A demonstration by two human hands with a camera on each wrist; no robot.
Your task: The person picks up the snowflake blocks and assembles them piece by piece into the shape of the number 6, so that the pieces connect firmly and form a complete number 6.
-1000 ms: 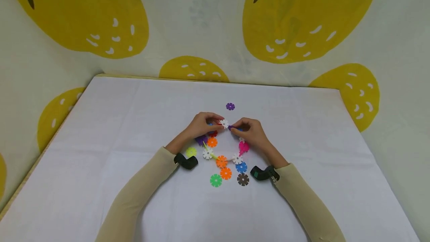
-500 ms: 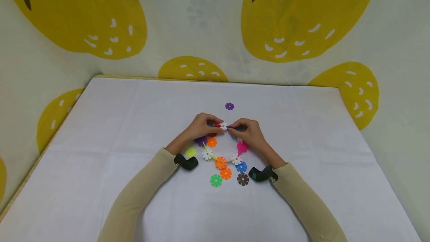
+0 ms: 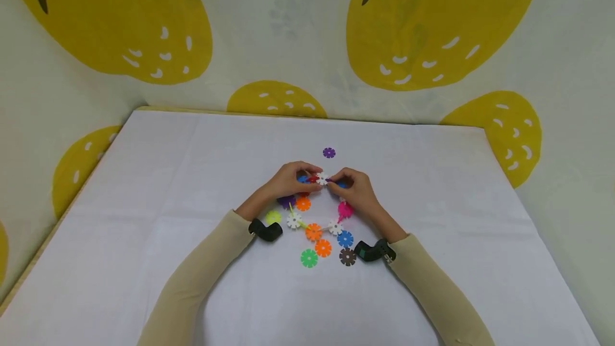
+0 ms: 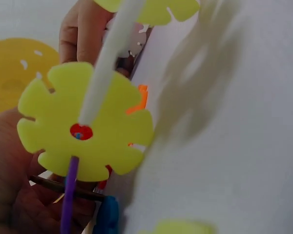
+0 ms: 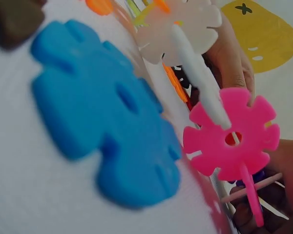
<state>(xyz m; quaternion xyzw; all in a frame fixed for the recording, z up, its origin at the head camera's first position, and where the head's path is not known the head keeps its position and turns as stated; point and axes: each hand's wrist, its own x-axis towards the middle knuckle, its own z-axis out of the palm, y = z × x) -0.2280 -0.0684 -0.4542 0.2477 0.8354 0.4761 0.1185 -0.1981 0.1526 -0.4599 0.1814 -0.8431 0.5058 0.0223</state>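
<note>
Pinched purple piece (image 3: 329,180), mostly hidden

Consists of notched plastic discs interlocked into a chain (image 3: 291,222), curved in a loop over the white counter (image 3: 413,164) and set partly face-on, partly edge-on in the head view. Includes, at the far side, a white disc (image 3: 322,179) gripped by the left hand (image 3: 291,180) and a purple disc (image 3: 329,180) pinched in the right hand (image 3: 355,189). Passes nearer through an orange disc (image 3: 310,233) and a pink disc (image 3: 345,210).
</note>
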